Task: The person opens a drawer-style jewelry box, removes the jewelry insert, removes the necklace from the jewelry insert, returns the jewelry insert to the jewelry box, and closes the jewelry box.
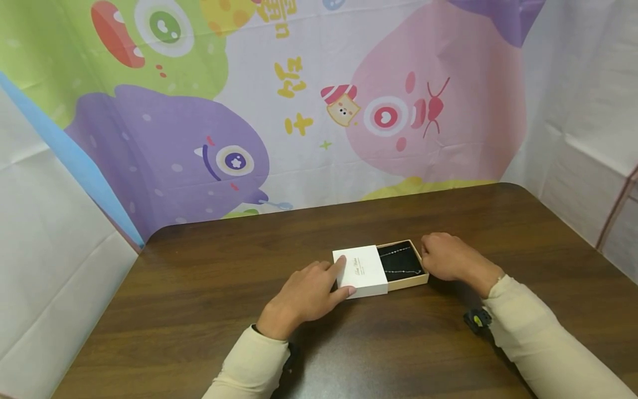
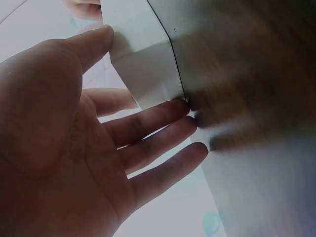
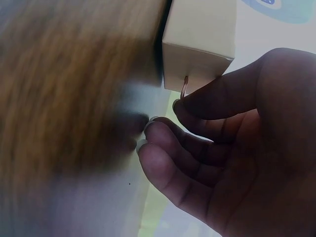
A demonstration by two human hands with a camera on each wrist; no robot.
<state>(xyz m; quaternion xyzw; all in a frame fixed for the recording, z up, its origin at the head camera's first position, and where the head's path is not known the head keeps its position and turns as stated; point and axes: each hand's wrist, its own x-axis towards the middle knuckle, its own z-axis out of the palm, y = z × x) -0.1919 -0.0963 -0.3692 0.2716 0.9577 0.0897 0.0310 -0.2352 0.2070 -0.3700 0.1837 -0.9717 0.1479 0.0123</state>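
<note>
I see white box sleeve (image 1: pixel 368 282) on tabletop (image 1: pixel 199 305), drawer (image 1: pixel 407 284) partly out toward right hand (image 1: pixel 445 257), silver chain (image 1: pixel 405 271) on black lining (image 1: pixel 400 260). Left hand (image 1: pixel 308 291) touches sleeve, fingers spread, nearly straight. Right thumb and finger pinch thin pull tab (image 3: pixel 184 87) at drawer's end.

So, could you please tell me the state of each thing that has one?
White cover, hiding part of the tray.
Tray, partly slid out.
Chain, lying on the black insert, two strands showing.
Pull loop, pinched by the right hand.
Left hand, touching the white cover, fingers extended.
</note>
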